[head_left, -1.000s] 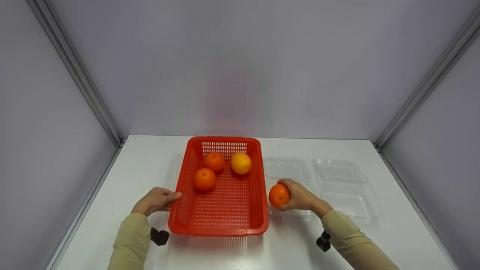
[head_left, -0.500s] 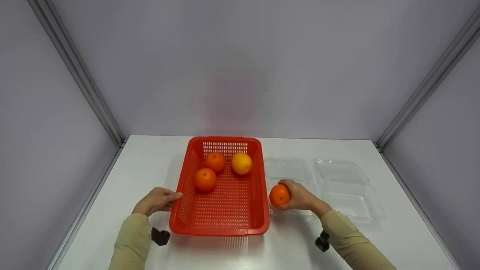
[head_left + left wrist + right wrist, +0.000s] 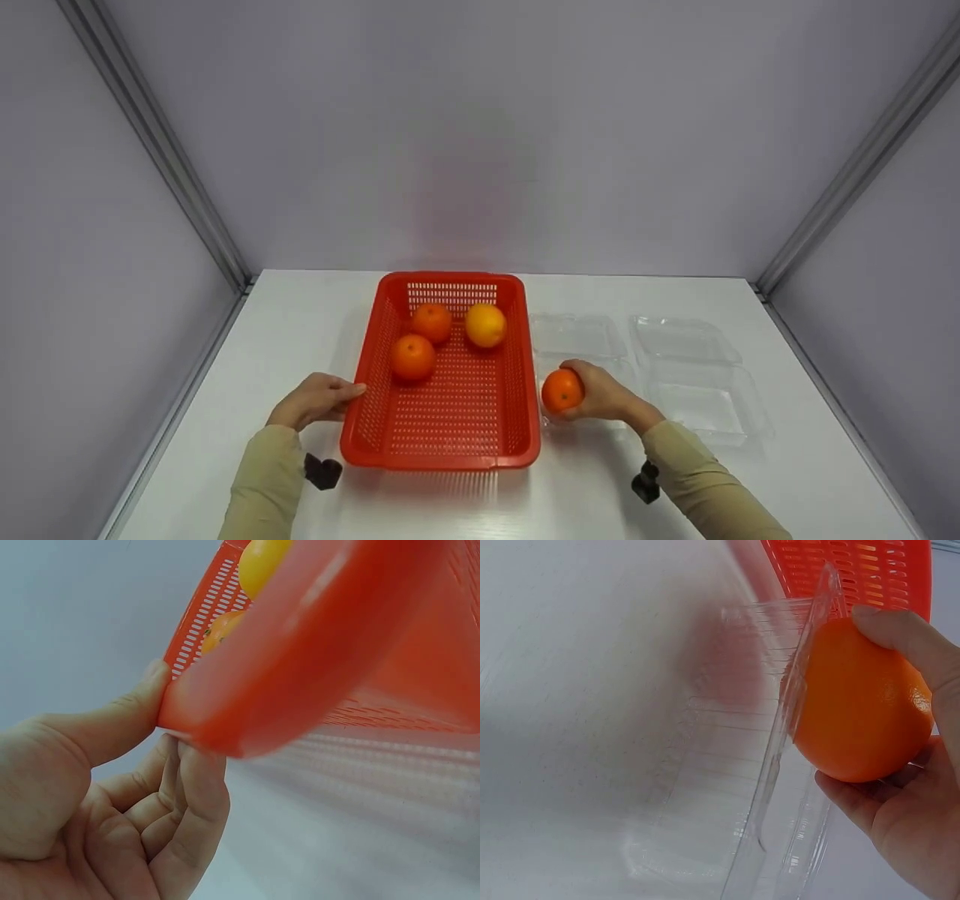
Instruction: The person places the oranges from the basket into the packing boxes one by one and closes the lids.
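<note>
My left hand pinches the left rim of a red plastic basket, thumb above and fingers beneath, as the left wrist view shows. Inside the basket lie two deep-orange oranges, a nearer orange and a farther orange, plus a yellower orange. To the right of the basket, my right hand grips another orange between thumb and fingers. In the right wrist view this orange sits at the rim of an open clear plastic clamshell box, partly behind its wall.
A second open clear clamshell box lies farther right on the white table. Grey wall panels close in the back and both sides. Dark wrist devices hang below both sleeves.
Almost nothing moves. The whole head view drifts slightly to the right; both hands keep their holds on the basket rim and the orange.
</note>
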### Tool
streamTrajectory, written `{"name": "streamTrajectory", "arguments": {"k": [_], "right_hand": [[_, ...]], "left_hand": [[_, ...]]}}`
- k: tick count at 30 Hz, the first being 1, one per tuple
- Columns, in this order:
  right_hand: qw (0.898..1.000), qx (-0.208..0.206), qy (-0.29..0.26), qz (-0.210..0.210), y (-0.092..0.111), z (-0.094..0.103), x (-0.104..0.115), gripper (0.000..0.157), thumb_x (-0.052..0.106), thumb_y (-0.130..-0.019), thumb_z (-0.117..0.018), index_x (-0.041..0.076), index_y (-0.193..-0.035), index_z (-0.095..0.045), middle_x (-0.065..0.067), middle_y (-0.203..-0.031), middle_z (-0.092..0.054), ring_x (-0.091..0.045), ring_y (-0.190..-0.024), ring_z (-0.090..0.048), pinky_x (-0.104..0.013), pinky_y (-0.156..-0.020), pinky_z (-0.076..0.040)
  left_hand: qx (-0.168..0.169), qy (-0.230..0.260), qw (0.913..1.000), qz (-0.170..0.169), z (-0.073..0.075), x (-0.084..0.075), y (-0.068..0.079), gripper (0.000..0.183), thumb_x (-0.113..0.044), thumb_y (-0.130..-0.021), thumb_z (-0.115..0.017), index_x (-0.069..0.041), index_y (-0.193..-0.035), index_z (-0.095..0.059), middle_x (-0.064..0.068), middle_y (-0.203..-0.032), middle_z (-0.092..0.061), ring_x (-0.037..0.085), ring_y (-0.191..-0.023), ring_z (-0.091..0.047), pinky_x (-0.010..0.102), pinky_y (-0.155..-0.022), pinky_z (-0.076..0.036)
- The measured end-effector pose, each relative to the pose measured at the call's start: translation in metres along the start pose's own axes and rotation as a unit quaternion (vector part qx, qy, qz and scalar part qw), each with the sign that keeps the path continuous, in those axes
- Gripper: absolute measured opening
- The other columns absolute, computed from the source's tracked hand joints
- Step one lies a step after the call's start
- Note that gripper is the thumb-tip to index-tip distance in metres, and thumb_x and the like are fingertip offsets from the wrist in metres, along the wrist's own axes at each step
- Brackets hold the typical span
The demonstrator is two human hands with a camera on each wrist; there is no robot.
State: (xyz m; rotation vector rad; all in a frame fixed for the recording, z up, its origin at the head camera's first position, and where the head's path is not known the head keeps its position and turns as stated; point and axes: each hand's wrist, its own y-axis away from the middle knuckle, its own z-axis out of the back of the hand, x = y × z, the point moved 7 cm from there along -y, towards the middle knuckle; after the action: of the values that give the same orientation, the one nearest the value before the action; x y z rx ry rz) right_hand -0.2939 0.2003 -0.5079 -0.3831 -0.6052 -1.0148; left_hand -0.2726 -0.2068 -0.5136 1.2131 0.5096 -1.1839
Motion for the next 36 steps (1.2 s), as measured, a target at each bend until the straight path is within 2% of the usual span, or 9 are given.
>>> {"name": "streamTrajectory", "arguments": {"k": [11,17,25,36], "right_hand": [[1.000,0.001,-0.005,0.004,-0.003,-0.004,-0.003,0.073,0.025,-0.064,-0.080,-0.009,-0.119,-0.046,-0.017,-0.107,-0.058,-0.028,-0.092,-0.056,-0.042,-0.079,-0.047],[1.000,0.001,-0.003,0.004,-0.003,-0.004,-0.004,0.072,0.024,-0.065,-0.080,-0.009,-0.119,-0.046,-0.017,-0.106,-0.058,-0.027,-0.091,-0.056,-0.042,-0.078,-0.048],[0.999,0.007,-0.023,-0.025,-0.004,-0.009,-0.012,0.074,0.024,-0.064,-0.081,-0.007,-0.121,-0.046,-0.017,-0.108,-0.057,-0.028,-0.094,-0.056,-0.044,-0.081,-0.047],[0.999,0.017,-0.025,-0.038,-0.004,-0.010,-0.016,0.076,0.027,-0.063,-0.081,-0.006,-0.121,-0.045,-0.015,-0.106,-0.058,-0.026,-0.092,-0.056,-0.042,-0.079,-0.047]], "left_hand": [[0.010,-0.002,0.9999,-0.005,0.000,-0.001,-0.001,0.046,-0.030,-0.087,-0.061,0.012,-0.107,-0.059,0.009,-0.084,-0.064,0.014,-0.073,-0.062,0.030,-0.070,-0.054],[0.003,-0.001,1.0000,0.001,0.001,0.000,-0.001,0.045,-0.029,-0.087,-0.062,0.011,-0.107,-0.060,0.008,-0.083,-0.064,0.014,-0.072,-0.062,0.030,-0.069,-0.054],[-0.001,-0.007,0.9999,0.009,0.001,0.001,-0.001,0.045,-0.030,-0.087,-0.061,0.010,-0.107,-0.060,0.008,-0.084,-0.064,0.015,-0.073,-0.062,0.031,-0.070,-0.053],[0.003,0.000,1.0000,0.001,-0.001,0.001,-0.001,0.044,-0.029,-0.087,-0.062,0.011,-0.106,-0.060,0.008,-0.082,-0.064,0.014,-0.072,-0.062,0.031,-0.070,-0.054]]}}
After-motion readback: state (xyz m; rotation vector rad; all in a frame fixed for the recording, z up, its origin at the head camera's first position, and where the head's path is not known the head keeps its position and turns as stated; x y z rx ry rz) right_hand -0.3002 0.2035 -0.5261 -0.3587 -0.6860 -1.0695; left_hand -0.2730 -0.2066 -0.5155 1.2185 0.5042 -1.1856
